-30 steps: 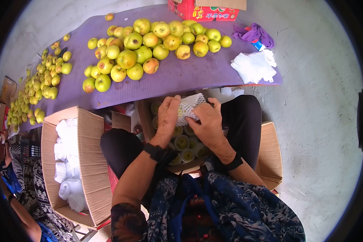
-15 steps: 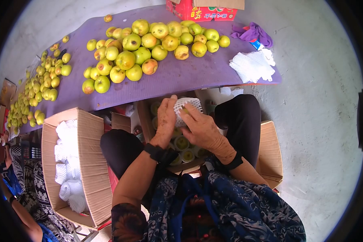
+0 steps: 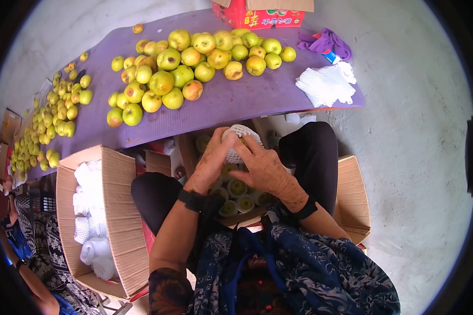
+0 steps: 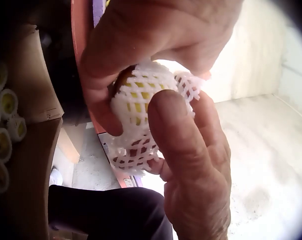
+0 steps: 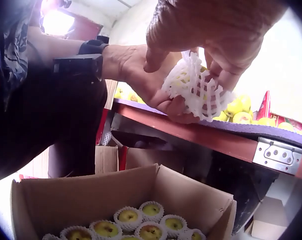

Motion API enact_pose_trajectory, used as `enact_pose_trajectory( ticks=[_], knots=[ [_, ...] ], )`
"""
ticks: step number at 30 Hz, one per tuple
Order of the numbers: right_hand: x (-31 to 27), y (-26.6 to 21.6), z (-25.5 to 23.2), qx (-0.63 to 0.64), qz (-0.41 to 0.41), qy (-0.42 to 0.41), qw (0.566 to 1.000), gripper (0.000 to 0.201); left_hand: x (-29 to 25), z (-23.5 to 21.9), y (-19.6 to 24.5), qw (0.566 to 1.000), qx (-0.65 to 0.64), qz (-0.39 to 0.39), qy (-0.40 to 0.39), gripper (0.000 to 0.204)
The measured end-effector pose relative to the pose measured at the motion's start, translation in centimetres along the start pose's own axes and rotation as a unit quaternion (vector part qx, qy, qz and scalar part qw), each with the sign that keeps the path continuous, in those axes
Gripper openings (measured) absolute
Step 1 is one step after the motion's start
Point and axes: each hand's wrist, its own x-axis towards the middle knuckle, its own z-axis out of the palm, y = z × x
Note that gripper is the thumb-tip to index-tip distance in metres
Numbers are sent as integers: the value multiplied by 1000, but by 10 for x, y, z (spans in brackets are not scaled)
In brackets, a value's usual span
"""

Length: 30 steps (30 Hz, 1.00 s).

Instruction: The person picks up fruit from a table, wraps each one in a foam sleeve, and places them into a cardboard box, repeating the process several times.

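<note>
Over a cardboard box point(image 5: 86, 195), I hold an apple point(image 4: 136, 102) in a white foam net point(image 3: 240, 132). Yellow skin shows through the mesh in both wrist views. The left hand point(image 3: 207, 163) cups the apple from its left side, with the palm partly behind the net in the right wrist view. From the other side the right hand point(image 3: 268, 170) grips the netted apple, its thumb and fingers on the mesh. In the left wrist view the net's loose end point(image 4: 133, 157) hangs below the fruit. Several netted apples point(image 5: 151, 231) sit in rows inside the box below.
A purple-covered table point(image 3: 215, 100) beyond my knees bears a heap of bare apples point(image 3: 161, 83), flat white nets point(image 3: 326, 86), a purple cloth point(image 3: 331, 43) and a red carton point(image 3: 273, 19). A cardboard box point(image 3: 123, 210) of foam nets point(image 3: 92, 210) stands left; another person's arm point(image 3: 37, 286) is beyond.
The net has gone from a long stretched sleeve between both hands to a rounded shape around the apple. My right hand has turned flatter over it, and the left fingers have moved in closer.
</note>
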Motion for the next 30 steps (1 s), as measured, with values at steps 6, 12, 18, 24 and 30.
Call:
enact_pose_trajectory(
  ticks=[6, 12, 18, 24, 30],
  knots=[
    [-1, 1, 0, -10, 24, -34, 999, 76, 3, 4, 3, 1000, 7, -3, -9, 63],
    [-2, 3, -1, 42, 33, -43, 998, 76, 2, 9, 2, 1000, -17, -4, 6, 48],
    [0, -2, -23, 172, 92, -89, 977, 62, 9, 2, -10, 1000, 7, 24, 14, 44],
    [-6, 7, -10, 158, 57, 43, 985, 45, 17, -5, -23, 999, 25, 35, 25, 47],
    [-6, 11, -1, 193, 126, 83, 970, 46, 17, -3, -23, 999, 13, 30, 16, 48]
  ],
)
